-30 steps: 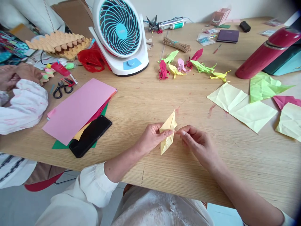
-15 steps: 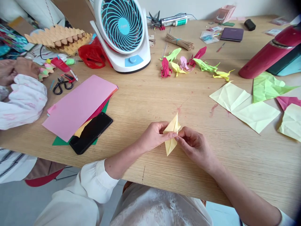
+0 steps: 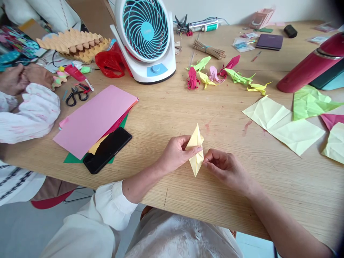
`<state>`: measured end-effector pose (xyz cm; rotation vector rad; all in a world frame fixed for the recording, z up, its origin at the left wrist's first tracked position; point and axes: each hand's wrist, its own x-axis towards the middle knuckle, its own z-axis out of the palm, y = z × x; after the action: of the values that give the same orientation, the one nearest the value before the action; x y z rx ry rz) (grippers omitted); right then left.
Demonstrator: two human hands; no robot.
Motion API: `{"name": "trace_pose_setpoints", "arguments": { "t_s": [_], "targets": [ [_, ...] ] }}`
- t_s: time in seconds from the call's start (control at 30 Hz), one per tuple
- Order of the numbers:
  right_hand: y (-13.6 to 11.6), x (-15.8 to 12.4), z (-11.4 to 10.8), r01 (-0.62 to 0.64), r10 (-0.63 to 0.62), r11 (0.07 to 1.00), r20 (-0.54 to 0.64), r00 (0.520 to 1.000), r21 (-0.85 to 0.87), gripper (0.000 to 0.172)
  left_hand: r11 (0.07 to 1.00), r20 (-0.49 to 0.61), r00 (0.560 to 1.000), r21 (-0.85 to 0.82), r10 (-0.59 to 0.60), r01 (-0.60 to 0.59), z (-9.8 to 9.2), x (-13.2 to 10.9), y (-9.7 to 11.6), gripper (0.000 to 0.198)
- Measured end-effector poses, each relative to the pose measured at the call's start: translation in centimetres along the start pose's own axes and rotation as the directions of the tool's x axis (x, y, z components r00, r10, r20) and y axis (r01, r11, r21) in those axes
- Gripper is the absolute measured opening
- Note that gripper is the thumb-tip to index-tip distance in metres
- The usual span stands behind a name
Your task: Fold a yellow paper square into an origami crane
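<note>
A pale yellow folded paper (image 3: pixel 195 163), long and diamond-shaped with pointed ends, is held a little above the wooden table. My left hand (image 3: pixel 176 152) grips it from the left, thumb across its front and the other fingers behind. On the other side, my right hand (image 3: pixel 225 166) is closed in a pinch, with thumb and forefinger tips at the paper's lower right edge. Just how much paper lies between those fingertips is hard to make out.
Pink paper sheets (image 3: pixel 99 118) and a black phone (image 3: pixel 107 150) lie left, near a co-worker's hands (image 3: pixel 37 77). A fan (image 3: pixel 146 39) stands behind. Folded paper figures (image 3: pixel 215 75), creased yellow sheets (image 3: pixel 285 125) and a red bottle (image 3: pixel 303 68) are farther right.
The folded paper has turned slightly and shifted left with my left hand. My right hand's fingertips have moved from the paper's middle, near my left thumb, to its lower right edge.
</note>
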<state>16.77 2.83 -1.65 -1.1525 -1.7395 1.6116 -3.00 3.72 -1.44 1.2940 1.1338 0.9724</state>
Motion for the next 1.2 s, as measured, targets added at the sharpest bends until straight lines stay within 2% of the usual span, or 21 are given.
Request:
{"name": "trace_pose_setpoints", "arguments": {
  "t_s": [0.2,0.3,0.43,0.53,0.77,0.97,1.13,1.2],
  "targets": [
    [-0.5,0.3,0.3,-0.058,0.055,0.998,-0.114,0.992,-0.025,0.044,1.000,0.021,1.000,-0.023,-0.009,0.010,0.3,-0.1,0.0,0.030],
    [-0.3,0.5,0.7,-0.046,0.044,0.999,-0.198,0.979,-0.005,0.045,0.997,0.041,0.999,-0.077,-0.024,0.027,0.7,-0.3,0.0,0.030],
    [-0.5,0.4,1.1,0.027,-0.030,0.999,-0.105,0.994,-0.033,0.046,0.992,0.040,0.999,-0.126,-0.020,0.025,1.0,-0.4,-0.1,0.029],
    [-0.7,0.3,1.2,0.029,-0.031,0.999,-0.046,0.998,-0.038,0.051,0.989,0.036,0.999,-0.143,-0.019,0.024,1.1,-0.5,-0.1,0.027],
    [-0.2,0.2,1.1,0.003,-0.002,1.000,-0.042,0.999,0.011,0.052,0.982,-0.002,0.999,-0.186,-0.034,0.033,1.4,-0.6,-0.3,0.029],
    [0.1,0.0,1.2,-0.015,0.012,0.997,0.039,0.999,0.081,0.043,0.949,-0.094,0.992,-0.310,-0.087,0.054,1.2,-0.2,-0.2,0.031],
    [0.1,-0.5,1.2,-0.020,0.019,1.000,0.080,0.997,0.009,0.029,0.920,-0.200,0.971,-0.391,-0.129,0.042,0.4,0.5,0.0,0.034],
    [0.1,-0.6,1.1,-0.025,0.024,1.000,0.089,0.996,0.006,0.031,0.908,-0.209,0.969,-0.419,-0.132,0.033,0.1,0.7,0.1,0.035]
  ]
}}
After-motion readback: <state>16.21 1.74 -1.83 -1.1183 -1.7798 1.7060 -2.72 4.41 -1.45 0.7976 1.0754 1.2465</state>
